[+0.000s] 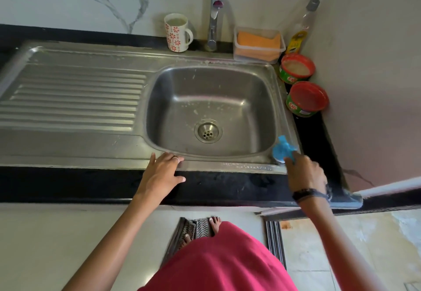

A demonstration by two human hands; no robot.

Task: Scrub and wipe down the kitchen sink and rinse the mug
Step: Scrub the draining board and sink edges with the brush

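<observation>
A steel sink (227,74) with a ribbed drainboard on its left fills the middle of the view; white specks dot the basin around the drain (208,130). A white mug (176,32) with red flowers stands on the back ledge, left of the tap (214,12). My left hand (163,172) rests flat on the sink's front rim, fingers straight. At the front right corner of the sink, my right hand (304,172) grips a blue scrubber (282,150) that touches the rim.
A clear tub with an orange sponge (258,43) sits right of the tap. A pump bottle (303,24) stands in the corner. Two round red-and-green soap tubs (296,68) (306,99) line the black counter by the right wall.
</observation>
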